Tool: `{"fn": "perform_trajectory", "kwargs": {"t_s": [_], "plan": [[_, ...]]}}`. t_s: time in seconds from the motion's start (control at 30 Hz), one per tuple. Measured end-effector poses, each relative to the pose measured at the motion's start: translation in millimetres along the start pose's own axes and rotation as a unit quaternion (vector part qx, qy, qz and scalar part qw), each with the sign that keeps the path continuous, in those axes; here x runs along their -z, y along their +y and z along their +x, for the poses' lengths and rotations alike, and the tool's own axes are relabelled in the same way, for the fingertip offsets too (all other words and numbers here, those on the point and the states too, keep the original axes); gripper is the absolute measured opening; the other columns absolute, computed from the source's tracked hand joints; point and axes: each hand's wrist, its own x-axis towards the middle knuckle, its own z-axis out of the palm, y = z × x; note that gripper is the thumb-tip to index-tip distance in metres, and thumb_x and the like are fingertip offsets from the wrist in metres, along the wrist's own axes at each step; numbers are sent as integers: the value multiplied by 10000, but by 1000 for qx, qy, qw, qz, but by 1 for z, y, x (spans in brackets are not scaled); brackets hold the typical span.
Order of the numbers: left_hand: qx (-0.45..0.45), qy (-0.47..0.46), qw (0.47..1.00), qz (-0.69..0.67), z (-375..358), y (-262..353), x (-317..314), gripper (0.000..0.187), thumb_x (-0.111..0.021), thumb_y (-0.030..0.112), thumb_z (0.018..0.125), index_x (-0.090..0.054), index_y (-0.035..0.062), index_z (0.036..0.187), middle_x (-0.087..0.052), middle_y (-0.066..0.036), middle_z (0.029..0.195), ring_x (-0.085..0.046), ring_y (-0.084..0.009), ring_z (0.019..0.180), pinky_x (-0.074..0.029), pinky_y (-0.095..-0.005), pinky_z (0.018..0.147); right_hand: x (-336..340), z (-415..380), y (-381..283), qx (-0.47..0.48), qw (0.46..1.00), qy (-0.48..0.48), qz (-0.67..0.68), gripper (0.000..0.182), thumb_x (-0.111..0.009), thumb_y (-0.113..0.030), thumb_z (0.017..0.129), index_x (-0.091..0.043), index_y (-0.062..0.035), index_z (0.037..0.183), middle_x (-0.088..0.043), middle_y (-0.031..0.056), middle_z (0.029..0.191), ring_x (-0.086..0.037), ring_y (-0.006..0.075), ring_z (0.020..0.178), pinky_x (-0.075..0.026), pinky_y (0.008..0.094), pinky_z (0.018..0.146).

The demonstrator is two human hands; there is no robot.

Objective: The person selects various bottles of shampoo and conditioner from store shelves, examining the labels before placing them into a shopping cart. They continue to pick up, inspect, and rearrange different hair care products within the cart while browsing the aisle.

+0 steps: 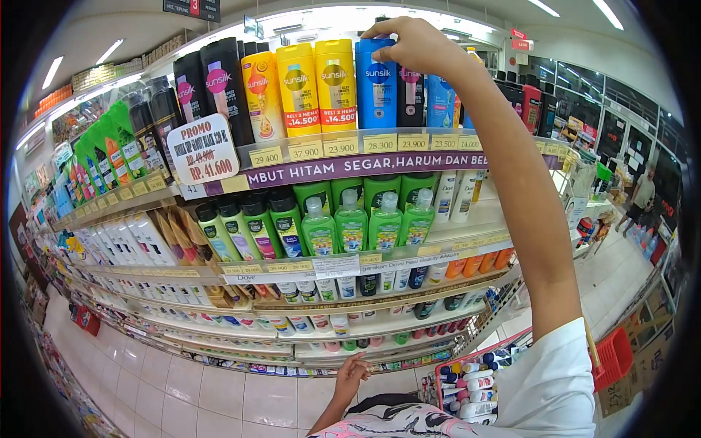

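Note:
My right hand (418, 45) reaches up to the top shelf, its fingers closed over the cap of a blue Sunsilk shampoo bottle (377, 91). The bottle stands upright at the shelf front. To its left are two yellow shampoo bottles (336, 86) with red price bands; to its right is a black shampoo bottle (410, 98), partly behind my hand and arm. Low in the view, my left hand (353, 374) hangs in front of my body with fingers loosely apart, holding nothing.
Price tags line the top shelf edge (321, 146), where a promo sign (203, 150) sticks out. Green bottles (352, 223) fill the shelf below. A basket of bottles (478, 387) is beside me, and a red basket (612, 358) stands farther right. A person (642, 193) is in the background.

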Motion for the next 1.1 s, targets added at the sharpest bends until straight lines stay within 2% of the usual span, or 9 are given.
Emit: {"fn": "perform_trajectory", "kwargs": {"t_s": [0.23, 0.47, 0.53, 0.57, 0.6, 0.7, 0.8, 1.0, 1.1], "plan": [[11, -6, 1000, 3, 2, 2, -5, 358, -551, 114, 965, -516, 54, 1316, -669, -74, 1000, -598, -100, 757, -488, -242, 685, 2, -5, 2, 28, 999, 11, 26, 381, -731, -263, 814, -692, -183, 1184, -696, 104, 1119, -662, 263, 932, -541, 399, 860], [19, -3, 1000, 9, 3, -2, -2, 360, -552, 122, 968, -515, 56, 1320, -674, -73, 1000, -605, -102, 762, -487, -242, 686, 7, 0, 8, 11, 1000, 6, 15, 363, -689, -291, 862, -677, -180, 1207, -690, 82, 1132, -647, 235, 985, -526, 392, 885], [28, -2, 999, 15, 3, -5, 1, 372, -543, 90, 961, -504, 35, 1327, -664, -110, 1030, -626, -127, 776, -518, -263, 699, 27, 7, 15, -33, 994, -39, 101, 522, -692, -305, 832, -579, -81, 1290, -566, 219, 1310, -607, 364, 1106, -475, 389, 967], [28, -3, 999, 16, 4, -6, 2, 372, -543, 90, 961, -504, 35, 1327, -664, -110, 1030, -626, -127, 776, -518, -263, 699, 34, 11, 17, -26, 999, -46, -10, 539, -672, -341, 839, -569, -106, 1313, -552, 180, 1351, -540, 345, 1220, -411, 434, 1041], [25, 0, 1000, 15, 3, -7, 3, 370, -545, 95, 962, -505, 36, 1325, -664, -110, 1026, -627, -128, 777, -519, -264, 700, 38, 10, 19, -28, 998, -46, -11, 539, -672, -341, 839, -569, -106, 1313, -552, 180, 1351, -540, 345, 1220, -411, 434, 1041], [26, 6, 999, 18, 3, -10, 5, 369, -551, 105, 961, -509, 40, 1322, -664, -108, 1017, -628, -130, 777, -522, -264, 699, 51, 2, 18, -64, 977, -128, -156, 597, -688, -381, 823, -545, -148, 1353, -581, 126, 1337, -445, 295, 1323, -266, 524, 1114], [34, 13, 999, 23, 3, -9, 7, 367, -557, 114, 961, -513, 40, 1318, -664, -106, 1007, -628, -131, 774, -523, -264, 695, 55, 3, 23, -52, 974, -193, -111, 599, -707, -388, 808, -563, -157, 1341, -607, 107, 1307, -496, 293, 1272, -324, 482, 1090], [34, 16, 999, 24, 2, -12, 8, 356, -565, 127, 961, -523, 45, 1304, -665, -103, 999, -628, -129, 774, -525, -265, 687, 57, 3, 33, -30, 975, -219, -30, 503, -720, -372, 797, -658, -109, 1221, -660, 106, 1211, -587, 291, 1149, -427, 412, 1013], [35, 19, 999, 23, 1, -13, 9, 355, -566, 127, 959, -523, 51, 1304, -666, -102, 999, -629, -128, 773, -525, -264, 686, 71, -1, 28, -30, 971, -235, 25, 476, -713, -324, 798, -666, -82, 1206, -672, 118, 1184, -584, 283, 1151, -426, 405, 1015]]}}
